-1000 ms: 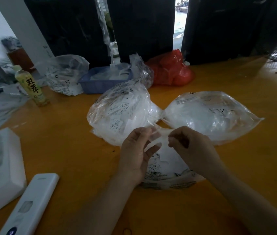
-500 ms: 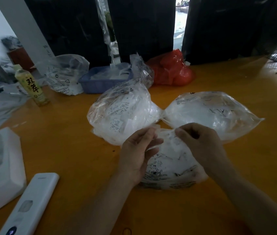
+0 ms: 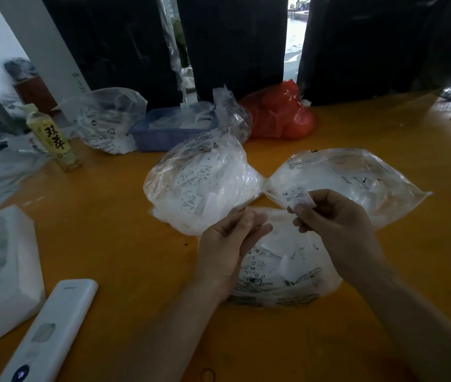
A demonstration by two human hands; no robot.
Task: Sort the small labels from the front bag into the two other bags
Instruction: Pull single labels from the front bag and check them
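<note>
Since half a second ago the right hand (image 3: 334, 216) has lifted out of the mouth of the front bag (image 3: 287, 271) with a small white label (image 3: 297, 196) pinched between thumb and forefinger. The label now sits above the bag's opening, in front of the near corner of the right bag (image 3: 356, 183). Its long axis runs roughly left to right, tilted slightly, its printed face toward the camera and its free end pointing left toward the left bag (image 3: 199, 186). The left hand (image 3: 230, 244) has barely shifted: its fingers curl around the left rim of the front bag's opening, gripping the plastic. The front bag lies on the orange table (image 3: 108, 230), its mouth facing away from the person toward the place where the two other bags meet. A white remote (image 3: 50, 332) lies at the near left, a green bottle (image 3: 53, 139) stands farther back
</note>
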